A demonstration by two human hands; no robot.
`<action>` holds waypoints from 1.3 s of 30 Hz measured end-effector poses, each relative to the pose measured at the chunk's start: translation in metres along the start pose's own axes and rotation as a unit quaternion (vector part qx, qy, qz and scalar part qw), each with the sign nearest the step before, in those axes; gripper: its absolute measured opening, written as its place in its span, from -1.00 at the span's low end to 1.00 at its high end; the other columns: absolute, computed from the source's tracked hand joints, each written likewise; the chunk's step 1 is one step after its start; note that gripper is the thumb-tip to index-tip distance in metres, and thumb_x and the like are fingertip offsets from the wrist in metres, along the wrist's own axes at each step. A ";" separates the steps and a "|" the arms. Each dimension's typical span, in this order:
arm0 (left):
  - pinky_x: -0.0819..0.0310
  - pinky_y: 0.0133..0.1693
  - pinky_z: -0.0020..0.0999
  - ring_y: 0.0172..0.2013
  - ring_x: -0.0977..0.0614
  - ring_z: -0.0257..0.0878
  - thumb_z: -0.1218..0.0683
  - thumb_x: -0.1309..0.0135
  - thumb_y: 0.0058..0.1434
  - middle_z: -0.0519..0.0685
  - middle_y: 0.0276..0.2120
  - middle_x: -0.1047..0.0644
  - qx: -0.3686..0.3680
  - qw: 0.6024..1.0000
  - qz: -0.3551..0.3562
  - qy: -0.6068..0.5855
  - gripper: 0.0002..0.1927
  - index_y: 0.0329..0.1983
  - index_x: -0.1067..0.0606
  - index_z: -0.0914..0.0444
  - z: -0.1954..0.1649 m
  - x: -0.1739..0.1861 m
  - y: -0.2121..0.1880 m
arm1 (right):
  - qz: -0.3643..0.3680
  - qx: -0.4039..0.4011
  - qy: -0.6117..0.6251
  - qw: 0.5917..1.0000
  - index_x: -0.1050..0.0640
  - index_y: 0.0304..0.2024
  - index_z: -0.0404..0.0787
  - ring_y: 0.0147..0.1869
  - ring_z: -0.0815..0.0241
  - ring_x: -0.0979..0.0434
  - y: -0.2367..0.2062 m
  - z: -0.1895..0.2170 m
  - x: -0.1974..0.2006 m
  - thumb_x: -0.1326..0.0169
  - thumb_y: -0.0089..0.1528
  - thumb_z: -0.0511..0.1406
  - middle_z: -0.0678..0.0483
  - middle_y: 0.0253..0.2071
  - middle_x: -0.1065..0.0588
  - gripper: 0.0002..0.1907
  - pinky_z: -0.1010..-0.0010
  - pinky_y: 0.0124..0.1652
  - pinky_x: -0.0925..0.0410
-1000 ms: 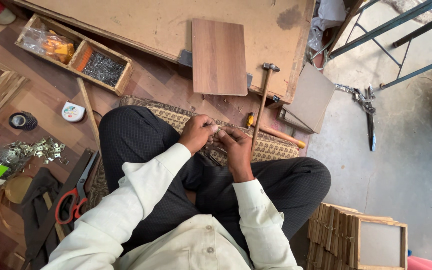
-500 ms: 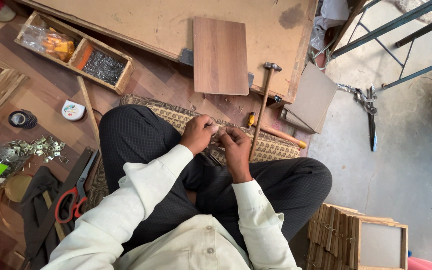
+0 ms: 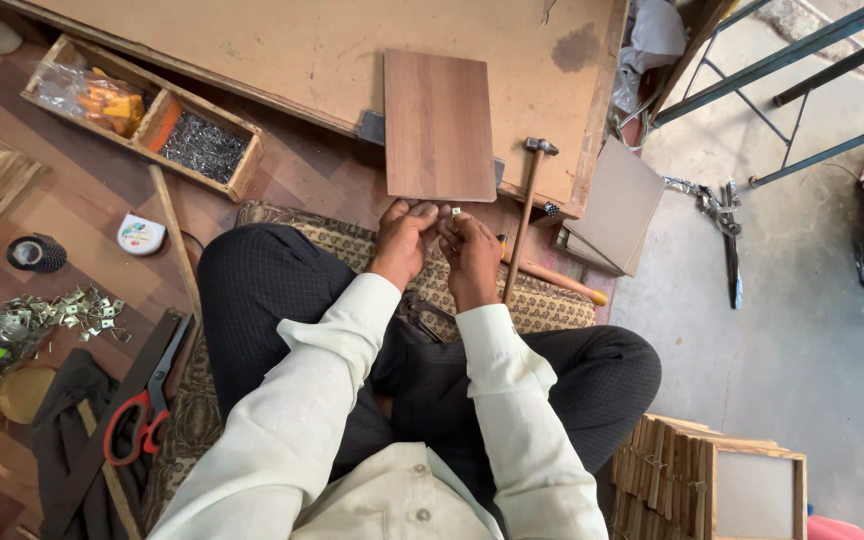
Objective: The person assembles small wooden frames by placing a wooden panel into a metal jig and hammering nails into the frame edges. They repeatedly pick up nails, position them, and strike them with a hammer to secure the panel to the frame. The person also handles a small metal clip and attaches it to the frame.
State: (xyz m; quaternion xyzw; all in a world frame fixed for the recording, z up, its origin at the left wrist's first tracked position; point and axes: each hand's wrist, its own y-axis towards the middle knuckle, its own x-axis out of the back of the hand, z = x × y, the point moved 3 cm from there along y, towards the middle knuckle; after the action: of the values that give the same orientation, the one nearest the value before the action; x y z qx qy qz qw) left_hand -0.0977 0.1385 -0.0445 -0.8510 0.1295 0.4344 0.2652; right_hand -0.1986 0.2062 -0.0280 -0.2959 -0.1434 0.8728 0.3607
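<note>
Panel (image 3: 438,125): smooth matt wood-grain laminate. Hammer (image 3: 525,215) right of panel: wooden handle, dull metal head. Mat (image 3: 542,300) below panel: coarse woven cloth.

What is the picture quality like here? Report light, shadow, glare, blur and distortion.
Head view: soft even daylight, faint shadows only. No strong glare; the plastic bag in the wooden box shines a little. Focus is sharp on the hammer, scissors and board. The tiny pale piece at the left hand and right hand is too small to identify. Wide lens: the blue rails splay outward.
</note>
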 end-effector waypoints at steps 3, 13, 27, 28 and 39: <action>-0.61 -0.09 -0.30 -0.13 -0.67 -0.19 0.32 -0.05 0.25 -0.01 -0.14 -0.61 -0.029 0.999 -0.028 0.022 -0.72 0.03 -0.46 0.29 -0.001 0.002 0.002 | -0.003 0.001 0.004 1.000 -0.57 -0.16 -0.32 -0.27 0.22 -0.61 0.005 0.000 -0.006 -0.09 0.29 -0.35 0.04 -0.33 -0.57 -0.86 0.47 -0.30 -0.43; -0.57 -0.09 -0.40 -0.18 -0.64 -0.28 0.32 -0.12 0.31 -0.01 -0.15 -0.61 -0.086 0.995 0.056 -0.002 -0.84 -0.06 -0.51 0.33 -0.002 -0.006 0.001 | -0.014 0.042 0.033 0.998 -0.58 -0.28 -0.33 -0.39 0.23 -0.56 0.009 0.001 -0.013 -0.13 0.26 -0.37 0.05 -0.42 -0.53 -0.90 0.45 -0.34 -0.43; -0.61 -0.12 -0.41 -0.22 -0.64 -0.29 0.29 -0.10 0.31 0.01 -0.17 -0.61 -0.073 0.997 0.032 0.020 -0.87 -0.09 -0.50 0.35 -0.002 -0.006 -0.004 | -0.024 0.059 0.014 0.998 -0.55 -0.34 -0.35 -0.43 0.24 -0.53 0.007 0.007 -0.017 -0.14 0.26 -0.38 0.04 -0.45 -0.53 -0.88 0.47 -0.40 -0.40; -0.60 -0.14 -0.40 -0.23 -0.64 -0.28 0.29 -0.11 0.33 0.02 -0.18 -0.61 -0.077 0.996 0.034 0.030 -0.88 -0.09 -0.50 0.36 -0.001 -0.005 -0.004 | -0.026 0.055 0.014 0.998 -0.55 -0.33 -0.35 -0.43 0.24 -0.53 0.007 0.007 -0.017 -0.13 0.26 -0.38 0.04 -0.45 -0.53 -0.89 0.47 -0.40 -0.40; -0.49 -0.28 -0.39 -0.32 -0.57 -0.27 0.28 -0.08 0.40 0.06 -0.20 -0.59 -0.074 0.994 0.047 0.058 -0.90 -0.06 -0.52 0.42 0.019 0.013 0.004 | -0.042 -0.045 -0.001 0.998 -0.59 -0.17 -0.38 -0.38 0.21 -0.59 -0.001 0.004 -0.009 -0.07 0.28 -0.36 0.00 -0.36 -0.60 -0.83 0.43 -0.35 -0.45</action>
State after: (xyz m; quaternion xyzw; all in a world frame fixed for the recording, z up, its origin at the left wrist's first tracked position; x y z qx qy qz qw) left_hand -0.1044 0.1458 -0.0656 -0.8851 0.1521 0.4047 0.1725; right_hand -0.1955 0.2008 -0.0206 -0.3043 -0.1954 0.8499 0.3834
